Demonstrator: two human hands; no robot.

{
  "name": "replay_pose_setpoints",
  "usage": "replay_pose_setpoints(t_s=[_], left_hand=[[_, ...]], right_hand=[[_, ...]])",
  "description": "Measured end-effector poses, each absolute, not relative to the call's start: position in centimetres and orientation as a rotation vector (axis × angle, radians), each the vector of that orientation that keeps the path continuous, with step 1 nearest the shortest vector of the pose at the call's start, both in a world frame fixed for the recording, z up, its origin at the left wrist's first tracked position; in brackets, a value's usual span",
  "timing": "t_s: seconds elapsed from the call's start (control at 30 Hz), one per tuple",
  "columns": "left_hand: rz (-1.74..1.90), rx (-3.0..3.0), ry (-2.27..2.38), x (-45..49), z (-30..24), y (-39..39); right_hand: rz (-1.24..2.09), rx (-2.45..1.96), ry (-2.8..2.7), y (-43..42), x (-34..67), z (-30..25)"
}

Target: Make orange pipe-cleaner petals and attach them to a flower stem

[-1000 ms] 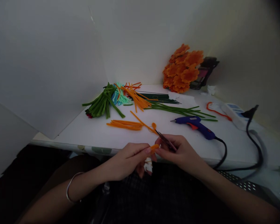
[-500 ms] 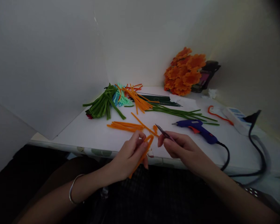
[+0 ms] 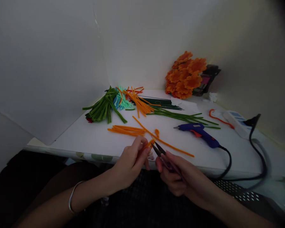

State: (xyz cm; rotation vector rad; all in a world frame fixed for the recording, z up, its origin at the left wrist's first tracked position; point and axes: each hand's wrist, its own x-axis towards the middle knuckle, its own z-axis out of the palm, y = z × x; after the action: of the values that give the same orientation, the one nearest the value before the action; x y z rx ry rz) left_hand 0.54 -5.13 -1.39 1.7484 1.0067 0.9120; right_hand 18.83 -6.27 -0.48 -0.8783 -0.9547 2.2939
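Note:
Pinched between the thumb and fingers of my left hand (image 3: 133, 160) is a bent orange pipe cleaner (image 3: 149, 144), its end sticking out to the right. My right hand (image 3: 180, 175) is closed around a pair of small purple-handled scissors (image 3: 159, 149). Their dark pointed blades are parted, with the tips at the end of the bent stem. Just beyond my hands, a long orange pipe cleaner (image 3: 173, 147) lies slantwise on the white table (image 3: 85, 141). A small orange coil (image 3: 157, 133) sits beside it, and a pile of orange pipe cleaners (image 3: 127, 130) is to the left.
A blue glue gun (image 3: 199, 133) lies on the right, its cord running by a white power strip (image 3: 237, 123). Farther back are green pipe cleaners (image 3: 104, 106), loose green stems (image 3: 178, 115), more orange ones (image 3: 141, 103), dark wires (image 3: 163, 103) and orange flowers (image 3: 185, 76).
My right hand has come left and down, bringing the scissors, now with blades apart, to the bent pipe cleaner. The pipe cleaner shows less below my left hand.

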Motion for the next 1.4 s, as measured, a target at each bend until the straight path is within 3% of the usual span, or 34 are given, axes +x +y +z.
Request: replay_pose_setpoints(t_s=[0.3, 0.47, 0.63, 0.8, 1.17, 1.4], left_hand=[[0.930, 2.129, 1.068, 0.4, -2.5, -5.3], [1.201, 2.409, 0.918, 0.6, -3.7, -5.4], [0.990, 2.078, 0.912, 0.9, -2.2, -6.0], [0.908, 2.198, 0.875, 1.0, -1.4, -6.3], [1.626, 2.984, 0.876, 0.8, -4.7, -4.1], [1.571, 3.160, 0.816, 0.4, -4.9, -3.9]], right_hand=[[2.300, -0.808, -0.829, -6.3, 18.8, -0.8], [2.274, -0.753, -0.824, -6.7, 18.6, -0.9], [2.168, -0.776, -0.923, -6.9, 18.3, -1.3], [2.132, -0.821, -0.978, -7.1, 18.0, -1.7], [2.467, -0.559, -0.654, -8.1, 17.4, -2.1], [2.537, -0.403, -0.460, -7.8, 17.6, -2.7]])
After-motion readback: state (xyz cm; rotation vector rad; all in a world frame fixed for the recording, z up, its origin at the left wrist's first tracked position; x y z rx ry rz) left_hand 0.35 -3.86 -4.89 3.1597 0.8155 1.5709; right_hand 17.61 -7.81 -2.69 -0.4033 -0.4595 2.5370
